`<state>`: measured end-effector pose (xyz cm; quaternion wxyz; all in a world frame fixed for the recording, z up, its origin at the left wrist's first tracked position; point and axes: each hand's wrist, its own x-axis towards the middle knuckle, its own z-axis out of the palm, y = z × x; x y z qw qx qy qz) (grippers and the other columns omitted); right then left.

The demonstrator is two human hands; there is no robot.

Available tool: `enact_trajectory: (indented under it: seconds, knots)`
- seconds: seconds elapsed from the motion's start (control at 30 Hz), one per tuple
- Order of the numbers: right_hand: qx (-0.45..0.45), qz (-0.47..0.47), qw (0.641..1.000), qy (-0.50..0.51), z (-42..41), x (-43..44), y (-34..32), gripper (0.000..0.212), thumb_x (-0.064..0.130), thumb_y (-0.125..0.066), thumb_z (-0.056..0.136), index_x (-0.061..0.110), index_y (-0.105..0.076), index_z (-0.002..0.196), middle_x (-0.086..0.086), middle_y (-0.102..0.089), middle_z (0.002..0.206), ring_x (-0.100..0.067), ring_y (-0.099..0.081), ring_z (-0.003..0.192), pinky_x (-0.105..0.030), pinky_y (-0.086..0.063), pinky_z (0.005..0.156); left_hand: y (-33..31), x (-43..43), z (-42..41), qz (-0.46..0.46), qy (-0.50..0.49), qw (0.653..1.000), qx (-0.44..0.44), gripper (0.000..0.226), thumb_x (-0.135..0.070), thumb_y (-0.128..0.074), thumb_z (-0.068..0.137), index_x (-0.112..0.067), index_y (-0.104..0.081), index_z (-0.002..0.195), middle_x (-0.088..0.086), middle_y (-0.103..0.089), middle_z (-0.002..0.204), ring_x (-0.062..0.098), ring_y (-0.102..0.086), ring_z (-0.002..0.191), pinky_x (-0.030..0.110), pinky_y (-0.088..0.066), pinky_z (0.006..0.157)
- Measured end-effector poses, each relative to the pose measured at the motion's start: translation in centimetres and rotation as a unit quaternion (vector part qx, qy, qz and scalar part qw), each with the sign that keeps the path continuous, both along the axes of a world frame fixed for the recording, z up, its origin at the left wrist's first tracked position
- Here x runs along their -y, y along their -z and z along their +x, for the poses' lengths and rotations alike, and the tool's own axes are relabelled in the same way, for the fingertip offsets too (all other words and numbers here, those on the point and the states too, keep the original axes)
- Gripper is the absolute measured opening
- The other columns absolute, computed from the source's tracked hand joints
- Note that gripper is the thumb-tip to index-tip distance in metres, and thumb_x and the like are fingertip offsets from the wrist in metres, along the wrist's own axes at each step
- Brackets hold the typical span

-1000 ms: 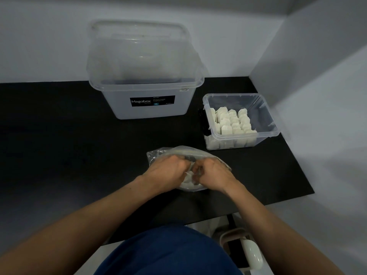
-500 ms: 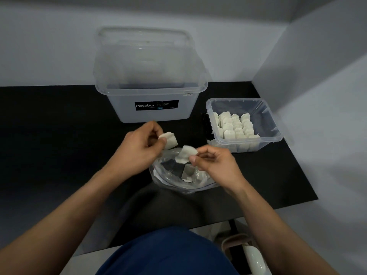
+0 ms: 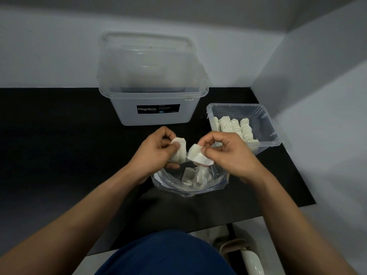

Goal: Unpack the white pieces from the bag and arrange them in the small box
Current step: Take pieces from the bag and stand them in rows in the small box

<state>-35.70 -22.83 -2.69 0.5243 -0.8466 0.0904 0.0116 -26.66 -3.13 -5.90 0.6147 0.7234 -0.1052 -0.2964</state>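
Note:
A clear plastic bag lies open on the black mat near me, with a few white pieces left inside. My left hand pinches one white piece above the bag's far edge. My right hand pinches another white piece just beside it; the two pieces are a small gap apart. The small clear box stands to the right, with several white pieces set upright in rows along its left side.
A large translucent tub labelled Megabox stands behind the bag against the back wall. A white wall runs close along the right of the small box. The black mat ends at the near edge, just past the bag.
Both hands came up out of the bag, each with one white piece. Since half a second ago they hold the pieces a little closer together above the bag.

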Motion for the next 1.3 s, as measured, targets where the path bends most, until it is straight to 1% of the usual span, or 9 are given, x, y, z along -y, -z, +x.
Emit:
enact_trajectory:
  seconds: [0.13, 0.27, 0.37, 0.53, 0.7, 0.87, 1.0, 1.2, 1.3]
  knots:
    - [-0.012, -0.202, 0.972, -0.123, 1.0, 0.4, -2.2, 0.025, 0.016, -0.070, 0.085, 0.032, -0.077, 0.104, 0.012, -0.072, 0.099, -0.014, -0.070, 0.088, -0.041, -0.058, 0.079, -0.7, 0.5, -0.2, -0.022, 0.037, 0.998, -0.044, 0.011, -0.013, -0.062, 0.099, -0.011, -0.062, 0.110, 0.009, -0.076, 0.097, 0.026, -0.076, 0.091, 0.046, -0.064, 0.075]
    - [-0.023, -0.285, 0.946, -0.155, 1.8, 0.0, -4.0, 0.029, 0.023, -0.072, 0.085, 0.036, -0.073, 0.110, 0.012, -0.071, 0.087, -0.010, -0.065, 0.079, -0.038, -0.055, 0.074, -1.2, 0.6, -0.4, -0.079, 0.104, 0.983, -0.129, 0.023, -0.015, -0.067, 0.095, -0.010, -0.065, 0.117, 0.012, -0.074, 0.110, 0.029, -0.074, 0.103, 0.039, -0.062, 0.081]
    - [-0.007, -0.285, 0.946, -0.152, 2.0, -0.4, -4.6, 0.028, 0.024, -0.073, 0.086, 0.034, -0.073, 0.112, 0.014, -0.072, 0.089, -0.006, -0.066, 0.082, -0.032, -0.054, 0.074, -1.0, 0.4, -0.6, -0.069, 0.138, 0.984, -0.085, 0.029, -0.003, -0.073, 0.089, -0.009, -0.066, 0.116, 0.013, -0.074, 0.110, 0.030, -0.074, 0.103, 0.039, -0.062, 0.087]
    - [0.039, -0.249, 0.963, -0.098, 2.1, 0.3, -4.1, 0.035, 0.032, -0.077, 0.089, 0.033, -0.071, 0.124, 0.018, -0.071, 0.108, -0.003, -0.069, 0.087, -0.018, -0.055, 0.075, -0.6, 0.7, -0.9, -0.086, 0.084, 0.992, -0.048, 0.020, -0.001, -0.071, 0.090, -0.009, -0.068, 0.109, 0.012, -0.076, 0.101, 0.028, -0.075, 0.096, 0.036, -0.063, 0.082]
    - [0.069, -0.251, 0.964, -0.062, 2.0, 1.4, -3.8, 0.013, 0.035, -0.072, 0.096, 0.031, -0.080, 0.105, 0.015, -0.073, 0.097, -0.004, -0.069, 0.087, -0.030, -0.057, 0.077, -1.0, 1.1, -0.8, -0.069, 0.055, 0.996, -0.003, 0.020, -0.002, -0.071, 0.091, -0.013, -0.069, 0.107, 0.008, -0.076, 0.098, 0.026, -0.076, 0.091, 0.039, -0.062, 0.082]
    - [0.091, -0.266, 0.958, -0.061, 1.6, 2.1, -4.2, 0.016, 0.033, -0.070, 0.097, 0.031, -0.080, 0.109, 0.015, -0.073, 0.094, -0.002, -0.067, 0.087, -0.023, -0.052, 0.074, -1.5, 2.1, -1.0, -0.063, 0.058, 0.996, 0.004, 0.024, -0.004, -0.073, 0.089, -0.015, -0.069, 0.110, 0.005, -0.076, 0.098, 0.024, -0.076, 0.091, 0.042, -0.062, 0.085]
    - [0.121, -0.252, 0.960, -0.003, 0.9, 4.2, -4.9, 0.016, 0.034, -0.072, 0.096, 0.031, -0.080, 0.109, 0.023, -0.073, 0.090, -0.001, -0.070, 0.085, -0.022, -0.055, 0.077, -1.5, 3.0, -1.1, -0.036, 0.056, 0.997, 0.025, 0.029, -0.005, -0.076, 0.087, -0.020, -0.070, 0.110, 0.001, -0.076, 0.100, 0.021, -0.076, 0.091, 0.046, -0.061, 0.089]
    - [0.158, -0.259, 0.941, 0.146, 1.2, 10.4, -5.2, 0.009, 0.031, -0.073, 0.095, 0.029, -0.080, 0.102, 0.024, -0.072, 0.084, 0.003, -0.068, 0.080, -0.012, -0.052, 0.074, -1.5, 4.4, -1.2, -0.002, 0.050, 0.997, 0.053, 0.025, -0.014, -0.079, 0.086, -0.029, -0.072, 0.105, -0.012, -0.075, 0.103, 0.004, -0.073, 0.097, 0.033, -0.058, 0.090]
    - [0.150, -0.257, 0.936, 0.185, 2.3, 13.9, -4.3, 0.010, 0.030, -0.073, 0.095, 0.027, -0.080, 0.101, 0.026, -0.070, 0.086, -0.002, -0.068, 0.080, -0.018, -0.051, 0.076, -1.7, 5.0, -1.3, -0.013, 0.047, 0.997, 0.055, 0.022, -0.013, -0.078, 0.086, -0.025, -0.074, 0.103, -0.010, -0.076, 0.102, 0.006, -0.073, 0.096, 0.029, -0.057, 0.087]
